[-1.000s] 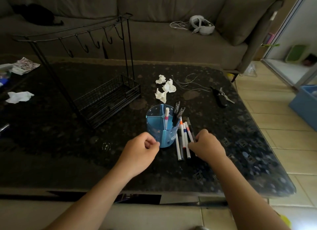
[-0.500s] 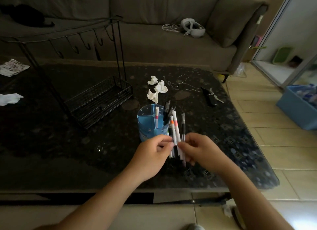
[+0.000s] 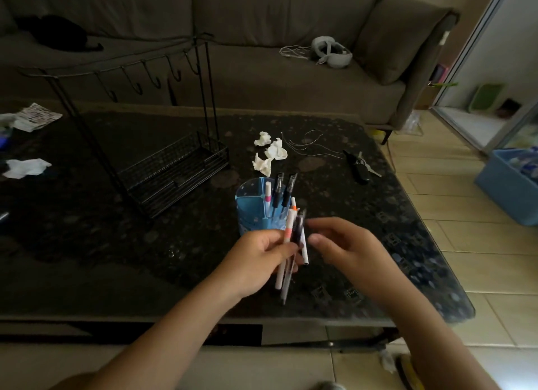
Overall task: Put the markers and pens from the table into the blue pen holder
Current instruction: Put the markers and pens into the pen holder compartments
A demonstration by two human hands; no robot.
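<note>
Left hand (image 3: 257,261) clasps pens (image 3: 291,244); right hand (image 3: 346,247) hovers beside, fingers loose.

The room is dim. A grey-brown sofa (image 3: 233,69) fills the top of the frame, with a large cushion (image 3: 404,37) at its right end. A dark speckled coffee table (image 3: 87,244) spans the middle. Pale floor tiles (image 3: 480,267) run down the right side, brighter near a sliding door frame (image 3: 477,46) at upper right.
</note>
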